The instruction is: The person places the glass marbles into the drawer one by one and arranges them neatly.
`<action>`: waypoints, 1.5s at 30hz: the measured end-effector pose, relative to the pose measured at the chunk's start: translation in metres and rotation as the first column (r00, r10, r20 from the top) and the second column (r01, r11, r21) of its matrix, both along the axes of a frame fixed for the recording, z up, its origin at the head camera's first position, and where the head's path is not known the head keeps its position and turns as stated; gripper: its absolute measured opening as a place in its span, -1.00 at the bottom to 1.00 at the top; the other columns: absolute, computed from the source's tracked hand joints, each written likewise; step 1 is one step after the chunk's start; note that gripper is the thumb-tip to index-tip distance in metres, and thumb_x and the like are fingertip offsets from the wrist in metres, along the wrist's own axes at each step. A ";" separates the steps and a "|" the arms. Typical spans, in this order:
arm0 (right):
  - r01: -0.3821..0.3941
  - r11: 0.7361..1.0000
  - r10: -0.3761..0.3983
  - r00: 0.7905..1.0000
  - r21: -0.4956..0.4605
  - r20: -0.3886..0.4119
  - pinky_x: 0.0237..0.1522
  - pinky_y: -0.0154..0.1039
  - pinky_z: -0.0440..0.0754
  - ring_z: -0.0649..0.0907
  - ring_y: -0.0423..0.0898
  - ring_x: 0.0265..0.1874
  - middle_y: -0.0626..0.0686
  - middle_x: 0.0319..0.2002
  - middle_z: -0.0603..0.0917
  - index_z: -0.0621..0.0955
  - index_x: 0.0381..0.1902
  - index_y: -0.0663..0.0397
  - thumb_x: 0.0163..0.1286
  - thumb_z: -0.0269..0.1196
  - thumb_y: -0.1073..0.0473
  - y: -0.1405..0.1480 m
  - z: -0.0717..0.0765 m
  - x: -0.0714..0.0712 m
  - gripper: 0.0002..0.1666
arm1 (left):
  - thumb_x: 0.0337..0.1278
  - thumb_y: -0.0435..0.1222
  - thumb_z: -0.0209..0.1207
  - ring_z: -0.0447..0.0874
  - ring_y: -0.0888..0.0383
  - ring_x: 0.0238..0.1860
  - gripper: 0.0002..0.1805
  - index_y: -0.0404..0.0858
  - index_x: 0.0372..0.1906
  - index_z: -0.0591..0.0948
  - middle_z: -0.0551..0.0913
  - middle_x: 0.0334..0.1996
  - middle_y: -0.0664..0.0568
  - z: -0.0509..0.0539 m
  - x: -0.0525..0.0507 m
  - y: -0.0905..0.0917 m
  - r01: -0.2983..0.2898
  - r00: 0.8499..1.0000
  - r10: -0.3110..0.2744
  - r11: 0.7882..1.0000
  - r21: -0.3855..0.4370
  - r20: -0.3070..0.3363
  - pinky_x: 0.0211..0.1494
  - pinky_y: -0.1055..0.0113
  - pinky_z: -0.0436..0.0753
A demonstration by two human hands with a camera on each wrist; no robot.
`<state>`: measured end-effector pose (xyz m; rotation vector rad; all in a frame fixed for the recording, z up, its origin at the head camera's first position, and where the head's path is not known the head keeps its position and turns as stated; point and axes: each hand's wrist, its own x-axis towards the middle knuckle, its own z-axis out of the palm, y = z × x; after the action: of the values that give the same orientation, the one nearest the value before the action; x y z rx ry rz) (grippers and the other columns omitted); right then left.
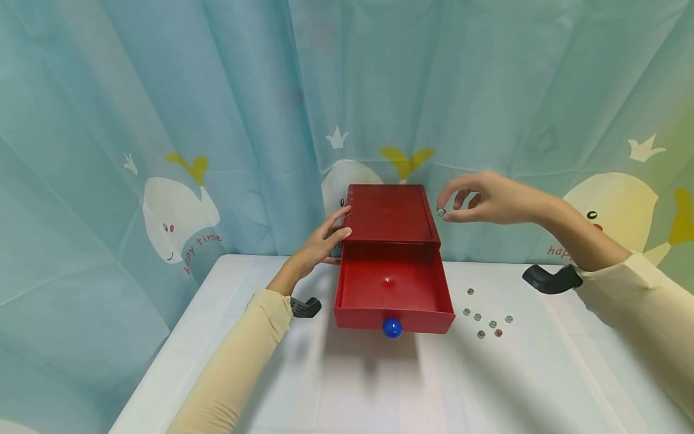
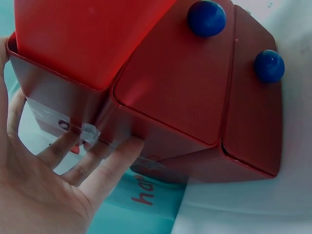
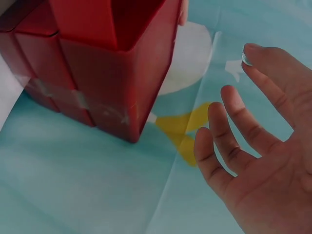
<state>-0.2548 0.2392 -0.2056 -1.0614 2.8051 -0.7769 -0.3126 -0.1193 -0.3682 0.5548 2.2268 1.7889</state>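
Note:
A red drawer cabinet (image 1: 387, 214) stands on the table with its top drawer (image 1: 396, 280) pulled out; no contents show in it. My left hand (image 1: 318, 244) rests on the cabinet's left side, fingers spread along the wall and fingertips at the top edge. In the left wrist view those fingers (image 2: 109, 168) lie fairly straight against the side. To the right of the cabinet, raised above table height, my right hand (image 1: 485, 198) pinches a small glass marble (image 1: 441, 212) between thumb and index finger. Its other fingers (image 3: 222, 129) are loosely bent, apart from the cabinet.
Several glass marbles (image 1: 493, 323) lie scattered on the white table (image 1: 379, 392), right of the drawer. Blue knobs (image 2: 269, 66) mark two lower drawers, both pushed in. Behind the table hangs a blue curtain (image 1: 244, 120) with whale prints.

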 end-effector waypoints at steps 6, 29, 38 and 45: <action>-0.055 0.998 0.055 0.998 0.001 0.039 -0.18 -0.24 0.73 0.66 -0.09 -0.17 -0.09 -0.13 0.68 0.70 -0.05 -0.04 0.37 0.43 0.17 -0.017 0.003 -0.004 -0.78 | 0.42 0.05 0.10 0.33 -0.17 0.45 -0.29 0.41 0.58 0.16 0.23 0.54 -0.10 0.001 0.001 0.000 0.003 1.000 -0.003 1.000 0.003 0.003 0.09 -0.22 0.67; -0.294 0.956 0.294 0.954 -0.014 0.057 -0.19 -0.10 0.74 0.67 -0.08 -0.26 -0.14 -0.24 0.71 0.70 -0.13 -0.11 0.35 0.43 0.13 -0.090 -0.012 -0.025 -0.84 | 0.44 0.08 0.09 0.31 -0.09 0.47 -0.31 0.45 0.57 0.15 0.22 0.55 -0.06 0.003 0.002 0.002 0.016 1.000 -0.016 1.000 0.003 0.007 0.10 -0.23 0.67; -0.315 0.948 0.318 0.946 -0.050 0.070 -0.19 -0.13 0.74 0.67 -0.07 -0.26 -0.10 -0.24 0.72 0.71 -0.16 -0.10 0.33 0.45 0.13 -0.106 -0.025 -0.030 -0.84 | 0.42 0.09 0.10 0.29 -0.13 0.48 -0.29 0.44 0.58 0.15 0.20 0.56 -0.08 0.005 0.002 0.004 0.013 1.000 -0.013 1.000 0.003 0.003 0.09 -0.22 0.67; -0.309 0.949 0.313 0.946 -0.056 0.082 -0.15 -0.13 0.75 0.68 -0.07 -0.25 -0.10 -0.23 0.72 0.73 -0.14 -0.10 0.30 0.47 0.13 -0.111 -0.036 -0.031 -0.81 | 0.42 0.09 0.10 0.28 -0.15 0.48 -0.28 0.41 0.59 0.13 0.19 0.56 -0.10 0.005 0.003 0.004 0.015 1.000 -0.015 1.000 -0.001 0.006 0.10 -0.24 0.66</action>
<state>-0.2856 0.1278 -0.2411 -1.3929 2.4690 -0.8257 -0.3091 -0.1155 -0.3632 0.5642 2.2139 1.7797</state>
